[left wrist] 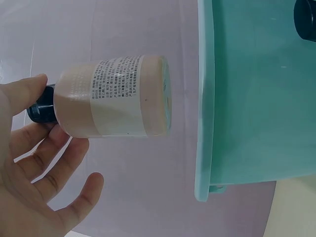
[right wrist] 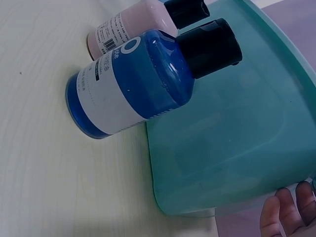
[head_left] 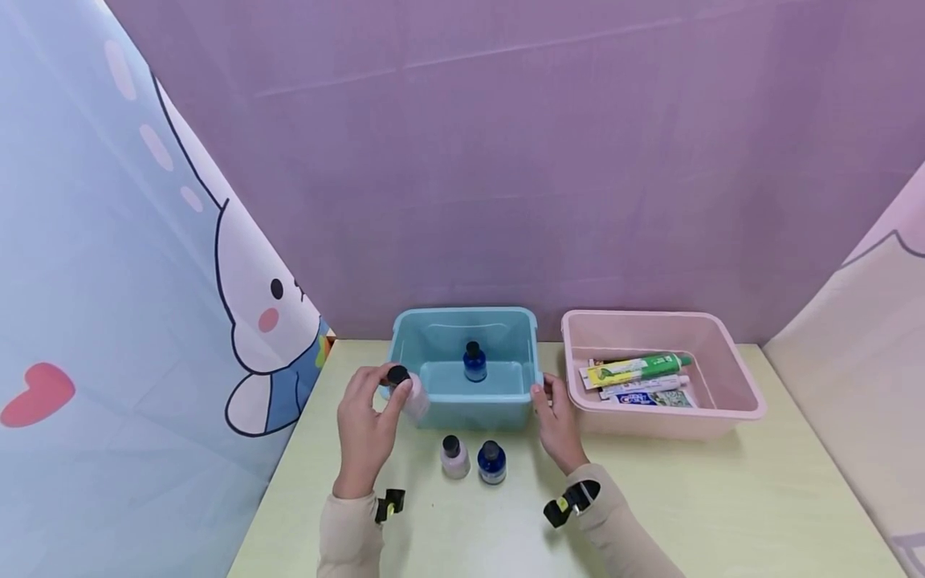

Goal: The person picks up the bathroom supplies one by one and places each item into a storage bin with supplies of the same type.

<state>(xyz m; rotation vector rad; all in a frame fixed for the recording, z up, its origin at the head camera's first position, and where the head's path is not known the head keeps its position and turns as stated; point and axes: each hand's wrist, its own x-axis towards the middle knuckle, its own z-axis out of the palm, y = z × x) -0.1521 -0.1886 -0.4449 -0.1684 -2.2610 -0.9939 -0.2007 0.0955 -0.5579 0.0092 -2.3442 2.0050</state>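
Note:
My left hand [head_left: 367, 421] pinches the black cap of a pale pink bottle [left wrist: 111, 98] between thumb and fingers. In the head view this bottle is tilted at the front left corner of a teal bin [head_left: 462, 413]. A blue bottle [head_left: 474, 363] with a black cap stands inside that bin. With its fingers, my right hand [head_left: 560, 425] grips the bin's right front rim. On the table before the bin, a second pink bottle [head_left: 455, 459] and another blue bottle [right wrist: 131, 84] stand side by side, both black-capped and labelled.
To the right is a pink bin [head_left: 665, 421] holding several toothpaste tubes [head_left: 636, 369]. Both bins sit on a pale wooden table [head_left: 686, 514]. Behind them hangs a purple cloth [head_left: 506, 160], and a printed cartoon curtain [head_left: 144, 281] borders the left side.

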